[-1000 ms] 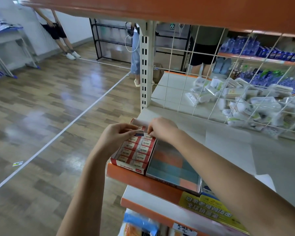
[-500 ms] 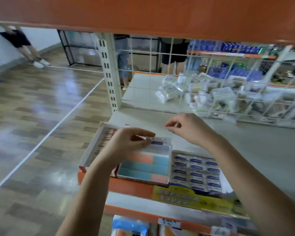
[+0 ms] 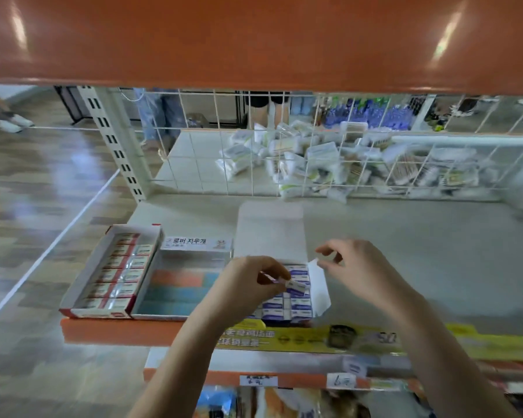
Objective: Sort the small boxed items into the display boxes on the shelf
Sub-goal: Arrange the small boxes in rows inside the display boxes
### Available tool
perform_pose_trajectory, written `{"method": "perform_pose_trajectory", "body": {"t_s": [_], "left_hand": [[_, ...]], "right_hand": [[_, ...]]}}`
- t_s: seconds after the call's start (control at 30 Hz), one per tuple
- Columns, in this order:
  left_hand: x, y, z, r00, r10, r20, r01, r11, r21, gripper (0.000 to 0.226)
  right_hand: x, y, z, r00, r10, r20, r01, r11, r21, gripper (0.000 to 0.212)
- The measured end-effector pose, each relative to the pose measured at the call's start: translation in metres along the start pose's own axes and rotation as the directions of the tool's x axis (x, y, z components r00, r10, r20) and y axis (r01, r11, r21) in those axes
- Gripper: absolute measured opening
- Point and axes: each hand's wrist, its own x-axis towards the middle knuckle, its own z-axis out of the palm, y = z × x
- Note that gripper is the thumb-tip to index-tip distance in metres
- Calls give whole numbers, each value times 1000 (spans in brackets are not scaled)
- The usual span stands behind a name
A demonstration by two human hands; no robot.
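Observation:
Three display boxes sit side by side at the front of the grey shelf (image 3: 405,242). The red display box (image 3: 88,285) on the left is full of small red-and-white boxes. The middle display box (image 3: 175,285) shows orange and teal items. The right display box (image 3: 317,285) holds small purple-and-white boxes. My left hand (image 3: 248,285) pinches one small purple-and-white box (image 3: 295,287) just above the right display box. My right hand (image 3: 363,273) hovers beside that box's white flap, fingers loosely curled, holding nothing.
An orange shelf (image 3: 254,40) hangs low overhead. A white wire grid (image 3: 284,164) backs the shelf, with several white packets (image 3: 320,158) piled behind it. A slotted upright post (image 3: 115,146) stands at the left rear. People's legs show beyond. Wooden floor lies left.
My left hand carried the small box rightward from the red box, past the middle box, to the right display box. My right hand moved right too. The view panned right.

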Motion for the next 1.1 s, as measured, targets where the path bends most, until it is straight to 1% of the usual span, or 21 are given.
{"method": "perform_pose_trajectory", "body": {"t_s": [0.1,0.2,0.3,0.4,0.47,0.63,0.83,1.03,1.1], "left_hand": [[0,-3,17,997,-12,-71,15,999,42,8],[-1,-6,30,988,-54,-147,62,996,57,6],[-1,-6,38,971,-74,-227,99,990,98,10],[-1,-5,43,979,-18,-204,50,986,156,18],[-1,-4,46,983,15,-186,28,974,227,21],[-2,-6,51,968,44,-247,47,936,349,24],[-4,-8,54,961,79,-264,41,907,419,26],[-4,-10,60,952,80,-295,62,894,443,17],[-4,-10,58,956,75,-284,66,887,457,17]], "right_hand": [[-7,8,4,1000,-2,1,2,999,32,29],[-11,12,9,1000,-2,6,1,998,63,30],[-13,14,10,1000,-24,2,24,996,90,32],[-15,15,8,999,-36,5,36,993,113,34],[-15,14,8,999,-48,10,47,992,120,34],[-15,12,7,998,-67,0,66,988,137,35],[-15,11,8,997,-74,-7,74,986,149,35],[-16,9,12,998,-59,-25,62,988,140,33],[-16,8,13,998,-50,-29,54,988,143,33]]}}
